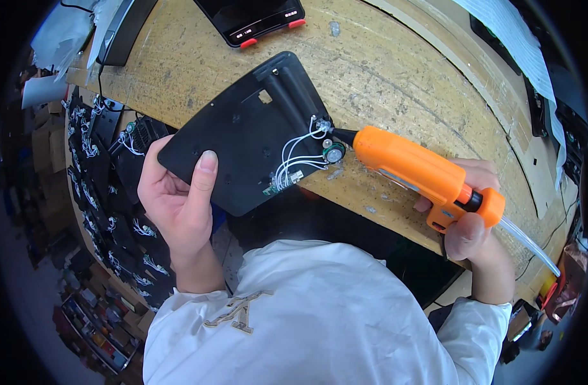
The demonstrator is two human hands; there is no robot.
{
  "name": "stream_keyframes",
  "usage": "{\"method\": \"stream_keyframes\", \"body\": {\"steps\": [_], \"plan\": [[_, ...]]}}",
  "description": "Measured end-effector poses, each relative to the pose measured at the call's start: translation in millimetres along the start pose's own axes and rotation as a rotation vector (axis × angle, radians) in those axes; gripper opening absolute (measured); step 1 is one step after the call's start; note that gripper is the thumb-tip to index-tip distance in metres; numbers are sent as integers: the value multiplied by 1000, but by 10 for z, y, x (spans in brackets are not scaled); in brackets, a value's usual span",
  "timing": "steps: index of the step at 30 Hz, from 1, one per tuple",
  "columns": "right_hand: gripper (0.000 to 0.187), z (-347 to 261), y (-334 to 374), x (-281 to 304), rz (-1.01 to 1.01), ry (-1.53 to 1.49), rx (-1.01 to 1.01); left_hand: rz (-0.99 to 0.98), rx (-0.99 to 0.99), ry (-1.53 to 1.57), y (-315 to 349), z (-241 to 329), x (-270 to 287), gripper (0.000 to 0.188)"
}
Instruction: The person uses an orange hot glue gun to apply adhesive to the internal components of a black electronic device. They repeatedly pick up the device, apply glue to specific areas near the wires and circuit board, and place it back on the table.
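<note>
Here the left hand (178, 199) is gripping the black panel (242, 135) by its lower left edge, thumb pressed on its face, and is holding it tilted over the near rim of the wooden bench (396, 70). The right hand (473, 212) is clamping around the orange glue gun (416, 170), with a clear glue stick (531, 240) sticking out behind it, and the nozzle is touching the panel's right edge where the white wires (294, 157) are gathering. Judging by this, gluing is under way: some wires are already lying routed to a small round part (334, 153) and a little green board (271, 188); whether glue is already sitting on them cannot be told. To the left, a heap of similar wired black panels (108, 186) is lying below the bench. At the top, a black device with red corners (255, 22) is resting on the bench, its screen glowing faintly. No labels or packages are showing clearly.
</note>
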State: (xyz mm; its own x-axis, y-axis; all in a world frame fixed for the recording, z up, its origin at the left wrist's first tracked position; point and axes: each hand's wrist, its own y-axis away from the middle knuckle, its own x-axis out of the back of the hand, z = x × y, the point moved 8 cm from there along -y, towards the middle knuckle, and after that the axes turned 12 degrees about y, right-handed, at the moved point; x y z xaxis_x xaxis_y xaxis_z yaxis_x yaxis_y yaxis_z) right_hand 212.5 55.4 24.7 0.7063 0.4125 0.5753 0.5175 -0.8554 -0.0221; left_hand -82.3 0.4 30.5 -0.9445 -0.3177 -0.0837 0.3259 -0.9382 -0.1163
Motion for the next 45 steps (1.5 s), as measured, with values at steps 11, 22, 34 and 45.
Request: {"method": "stream_keyframes", "body": {"steps": [11,22,34,45], "plan": [[89,66,20,6,-10,-74,-54,5,-13,13,8,-15,3,23],[73,5,-22,4,86,-136,10,-39,-14,41,16,-20,4,23],[69,7,-12,2,128,-132,9,8,20,16,4,-49,8,22],[72,-41,-2,-37,112,92,123,18,37,-13,19,-9,-8,20]]}}
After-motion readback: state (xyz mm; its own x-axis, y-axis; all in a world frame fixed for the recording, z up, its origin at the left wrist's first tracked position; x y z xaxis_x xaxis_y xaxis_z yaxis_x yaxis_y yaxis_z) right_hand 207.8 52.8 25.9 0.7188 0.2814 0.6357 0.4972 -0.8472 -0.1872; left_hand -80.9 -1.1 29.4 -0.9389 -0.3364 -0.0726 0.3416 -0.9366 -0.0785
